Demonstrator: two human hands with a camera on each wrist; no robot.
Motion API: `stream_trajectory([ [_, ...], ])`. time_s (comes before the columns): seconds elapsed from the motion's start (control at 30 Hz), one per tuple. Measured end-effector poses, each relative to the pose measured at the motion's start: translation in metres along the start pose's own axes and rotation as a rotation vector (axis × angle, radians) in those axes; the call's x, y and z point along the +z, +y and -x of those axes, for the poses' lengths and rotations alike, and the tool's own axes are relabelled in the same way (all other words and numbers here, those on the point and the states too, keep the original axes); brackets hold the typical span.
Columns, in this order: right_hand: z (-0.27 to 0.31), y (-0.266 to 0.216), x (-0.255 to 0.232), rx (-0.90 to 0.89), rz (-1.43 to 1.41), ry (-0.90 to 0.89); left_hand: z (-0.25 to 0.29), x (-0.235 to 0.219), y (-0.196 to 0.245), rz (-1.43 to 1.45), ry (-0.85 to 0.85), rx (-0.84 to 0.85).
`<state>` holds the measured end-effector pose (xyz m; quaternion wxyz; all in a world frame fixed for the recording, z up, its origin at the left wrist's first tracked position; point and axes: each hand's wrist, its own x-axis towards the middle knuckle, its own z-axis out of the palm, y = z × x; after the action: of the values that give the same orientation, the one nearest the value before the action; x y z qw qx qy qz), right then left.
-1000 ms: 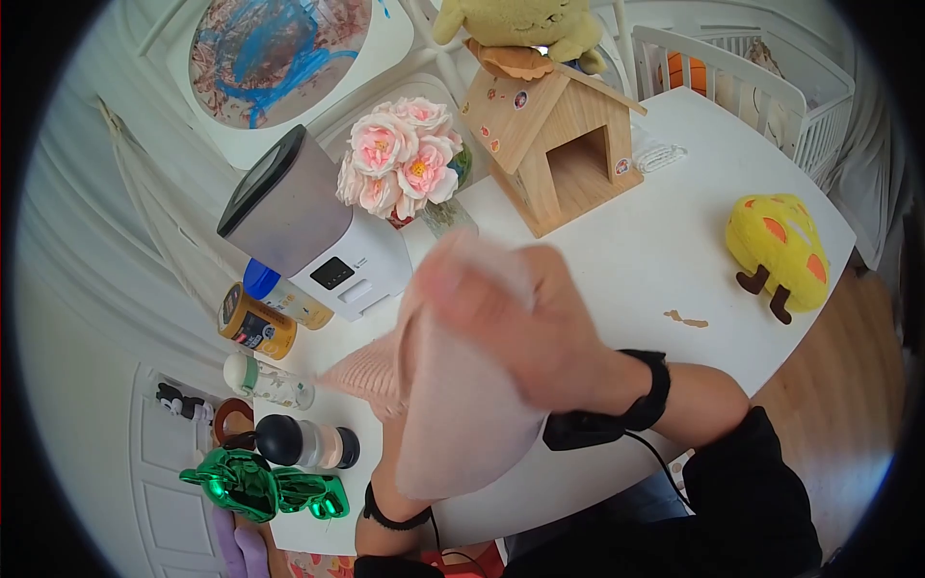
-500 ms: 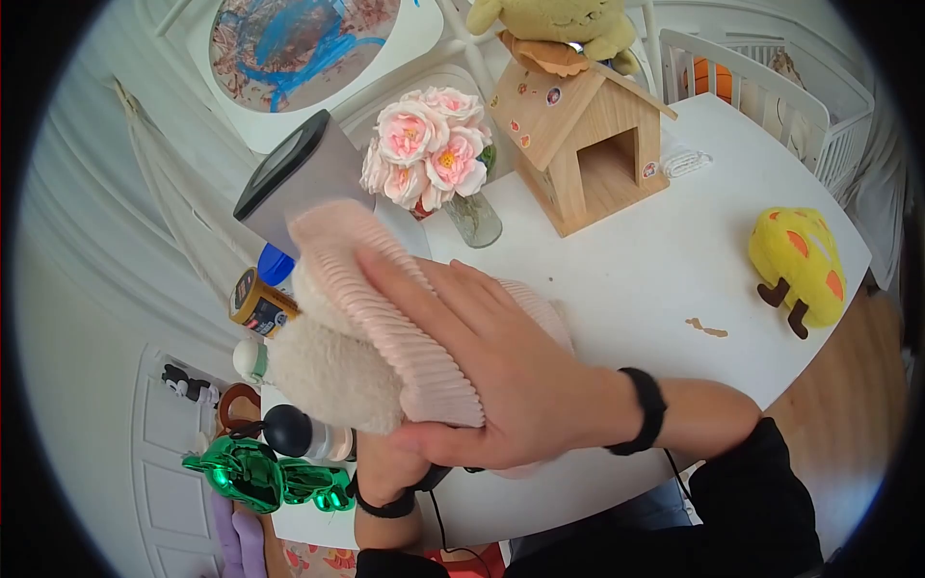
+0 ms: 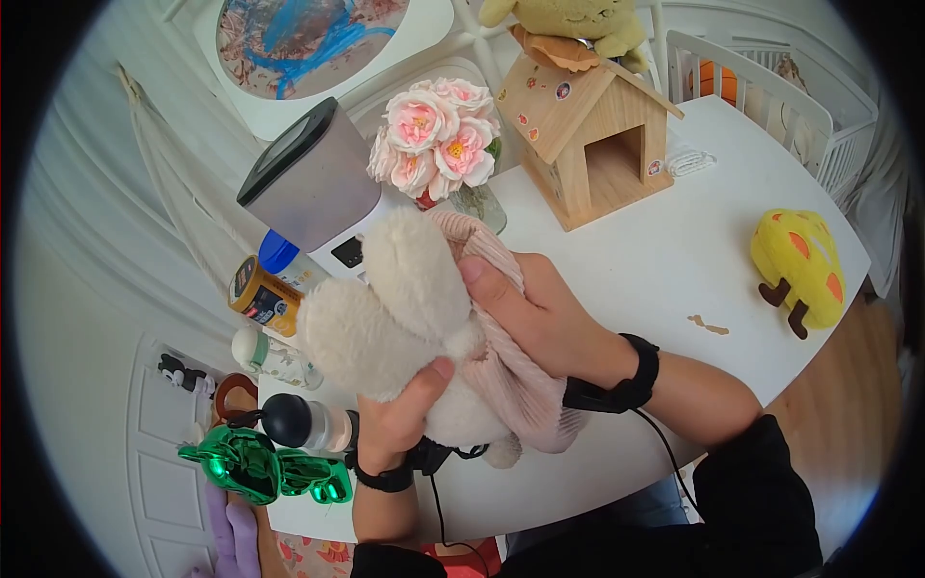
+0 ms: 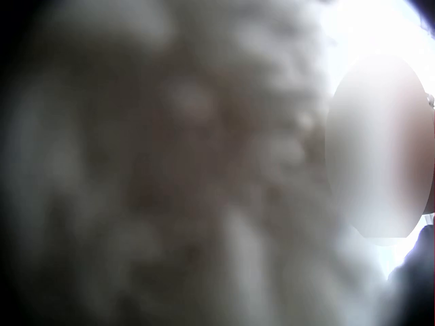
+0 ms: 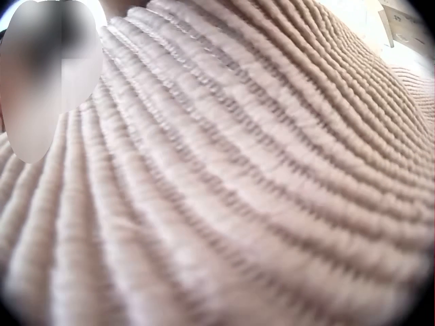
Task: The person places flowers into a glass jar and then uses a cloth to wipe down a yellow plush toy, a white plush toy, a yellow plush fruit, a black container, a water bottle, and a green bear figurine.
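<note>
A white fluffy plush point(image 3: 371, 332) with two rounded lobes is held above the table's near side. The left hand point(image 3: 405, 409) grips it from below, thumb on the white fur. The right hand point(image 3: 554, 318) pinches pink ribbed fabric point(image 3: 520, 385) that lies against the plush's right side, thumb on top and the other fingers hidden. Blurred pale fur point(image 4: 190, 163) fills most of the left wrist view, and pink ribs point(image 5: 224, 170) fill the right wrist view.
Behind stand a grey-and-white appliance point(image 3: 313, 183), pink flowers point(image 3: 434, 135) in a vase and a wooden house point(image 3: 597, 144). Bottles point(image 3: 275, 361) and a shiny green figure point(image 3: 241, 467) are at left. A yellow plush point(image 3: 800, 265) lies on the table point(image 3: 636, 260) at right.
The right hand has shifted from lying flat over the pink fabric to pinching its edge. The fabric has moved right, baring the white lobes and the left thumb.
</note>
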<state>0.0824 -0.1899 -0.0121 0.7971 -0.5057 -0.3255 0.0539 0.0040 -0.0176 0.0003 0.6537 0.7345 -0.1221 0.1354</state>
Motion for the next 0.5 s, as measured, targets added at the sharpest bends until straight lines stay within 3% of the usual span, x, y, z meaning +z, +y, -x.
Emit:
stream_trajectory([
  [0.1, 0.0, -0.002, 0.0, -0.015, 0.002, 0.015, 0.004, 0.0, 0.001, 0.121, -0.033, 0.0],
  [0.23, 0.0, -0.011, 0.002, -0.052, 0.206, -0.031, 0.01, 0.001, -0.005, 0.033, 0.014, -0.023],
  [0.33, -0.001, -0.014, -0.003, -0.036, 0.218, -0.083, 0.01, 0.018, 0.005, 0.134, 0.041, 0.067],
  [0.4, -0.003, -0.016, -0.008, -0.001, 0.204, -0.126, 0.009, 0.01, -0.003, -0.282, -0.018, 0.325],
  [0.47, -0.005, -0.02, -0.013, 0.172, 0.189, -0.204, -0.001, 0.012, -0.002, -0.231, -0.05, 0.377],
  [0.5, -0.006, -0.02, -0.014, 0.171, 0.189, -0.202, -0.005, 0.014, 0.001, -0.178, -0.081, 0.429],
])
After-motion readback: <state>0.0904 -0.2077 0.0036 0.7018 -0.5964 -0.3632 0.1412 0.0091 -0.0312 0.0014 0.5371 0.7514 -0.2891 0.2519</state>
